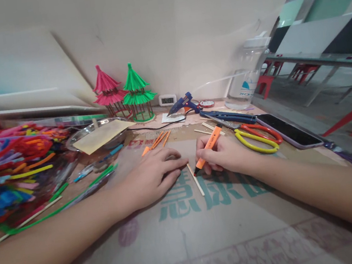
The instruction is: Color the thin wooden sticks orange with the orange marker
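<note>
My right hand (213, 153) is closed around an orange marker (210, 145), uncapped, its dark tip pointing down at a thin, pale wooden stick (196, 181). The tip is at or very near the stick's side. My left hand (155, 172) lies low over the work surface, its index fingertip holding the far end of that stick. Beyond the left hand's knuckles is an orange piece like a marker cap (146, 150), partly hidden. Several orange-coloured sticks (160, 140) lie just past it. More plain sticks (208, 128) are behind the right hand.
Scissors (258, 138) and a phone (288, 129) lie right; a bottle (246, 74) stands behind. A glue gun (185, 102), small clock (168, 100), green pagoda model (137, 91) and pink pagoda model (109, 91) line the back. Left are a metal dish (75, 137) and a pipe-cleaner heap (11, 172).
</note>
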Tool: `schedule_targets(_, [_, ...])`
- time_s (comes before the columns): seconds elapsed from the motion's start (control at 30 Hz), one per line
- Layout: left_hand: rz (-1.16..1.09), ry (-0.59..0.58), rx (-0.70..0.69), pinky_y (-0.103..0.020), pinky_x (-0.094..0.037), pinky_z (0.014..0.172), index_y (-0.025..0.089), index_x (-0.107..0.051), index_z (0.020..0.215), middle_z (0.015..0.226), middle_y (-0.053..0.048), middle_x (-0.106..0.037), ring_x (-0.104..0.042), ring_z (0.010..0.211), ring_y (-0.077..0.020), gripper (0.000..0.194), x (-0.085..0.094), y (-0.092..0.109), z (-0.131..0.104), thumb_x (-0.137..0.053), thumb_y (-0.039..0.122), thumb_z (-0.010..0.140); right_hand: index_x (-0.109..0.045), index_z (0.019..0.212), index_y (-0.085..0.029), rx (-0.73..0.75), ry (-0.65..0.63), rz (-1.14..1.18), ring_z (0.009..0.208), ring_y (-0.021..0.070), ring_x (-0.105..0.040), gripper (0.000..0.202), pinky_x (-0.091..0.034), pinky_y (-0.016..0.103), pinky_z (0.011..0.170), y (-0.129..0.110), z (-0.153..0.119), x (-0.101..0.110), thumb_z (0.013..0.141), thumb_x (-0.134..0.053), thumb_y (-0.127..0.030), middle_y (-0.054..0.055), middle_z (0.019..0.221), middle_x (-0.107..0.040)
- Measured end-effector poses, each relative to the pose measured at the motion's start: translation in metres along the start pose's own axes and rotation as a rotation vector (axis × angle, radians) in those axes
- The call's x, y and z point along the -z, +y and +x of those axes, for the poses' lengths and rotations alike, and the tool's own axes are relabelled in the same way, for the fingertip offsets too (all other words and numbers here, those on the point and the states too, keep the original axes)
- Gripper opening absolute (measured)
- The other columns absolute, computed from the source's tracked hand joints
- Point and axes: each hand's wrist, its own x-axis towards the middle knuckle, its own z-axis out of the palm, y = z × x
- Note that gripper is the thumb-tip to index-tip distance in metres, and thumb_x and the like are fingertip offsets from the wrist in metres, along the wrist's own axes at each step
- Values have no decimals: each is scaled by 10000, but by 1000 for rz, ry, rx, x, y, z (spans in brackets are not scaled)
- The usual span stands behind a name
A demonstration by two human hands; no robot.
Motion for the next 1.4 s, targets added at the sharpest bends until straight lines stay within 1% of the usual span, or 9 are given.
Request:
schedule_targets(0.23, [-1,-14,3,-439,-470,1013,234,-675,1291,1262,-110,-619,-582,1161,-261,365,1,1,0,-423,259,1029,-484,749,-212,25,60,-2,371,68,-441,128,-323,168,375,1,0,-2,840,-564,-254,-43,507,-611])
schedule_targets(0.63, [-4,-16,2,-453,-450,1037,245,-655,1339,1255,-107,-615,-573,1171,-257,386,0,0,0,-417,264,1036,-514,709,-200,6,-69,-12,361,63,-409,130,-306,167,371,-5,-7,0,803,-577,-265,-29,481,-605])
schedule_targets(0.83, [-6,-30,14,-441,-452,1025,237,-658,1320,1264,-107,-609,-566,1171,-255,374,1,1,1,-418,266,1034,-509,735,-207,64,103,12,387,78,-435,138,-320,179,380,0,-3,0,840,-565,-276,-22,502,-615])
schedule_targets(1.0, [5,-13,-25,-419,-458,1007,230,-661,1299,1237,-97,-621,-566,1144,-246,364,2,2,2,-430,225,1018,-582,834,-192,112,115,56,435,96,-465,199,-366,201,417,-1,-2,0,914,-486,-347,-4,562,-634])
schedule_targets(1.13, [2,-13,-11,-437,-457,1012,241,-648,1318,1244,-101,-616,-568,1151,-255,372,1,2,2,-417,242,1027,-559,797,-196,78,133,-27,440,91,-458,132,-356,200,423,-4,-3,-2,872,-555,-304,-11,556,-628])
schedule_targets(1.2, [-3,7,5,-428,-461,1005,222,-626,1339,1252,-109,-611,-570,1154,-254,373,2,3,1,-424,244,1026,-527,800,-205,77,148,-22,441,91,-459,120,-355,198,425,-4,-3,-3,873,-560,-296,-21,554,-627])
schedule_targets(1.27, [-8,50,5,-389,-479,956,202,-627,1326,1214,-111,-619,-585,1106,-239,360,3,5,-1,-441,237,1020,-507,826,-213,90,179,-5,440,92,-461,125,-351,199,425,-1,-1,-3,890,-554,-310,-33,552,-621])
schedule_targets(1.33, [-19,77,-33,-347,-487,891,207,-655,1279,1141,-99,-632,-595,1026,-217,335,4,7,-2,-443,232,1021,-513,852,-213,109,221,-13,444,90,-458,138,-348,203,432,2,1,-2,899,-569,-330,-46,559,-604])
schedule_targets(1.4, [-24,57,-97,-331,-479,861,236,-681,1245,1084,-82,-636,-593,973,-202,330,7,9,-2,-433,231,1027,-534,858,-207,134,248,-30,451,86,-447,158,-347,211,444,5,3,-2,892,-600,-347,-56,570,-576])
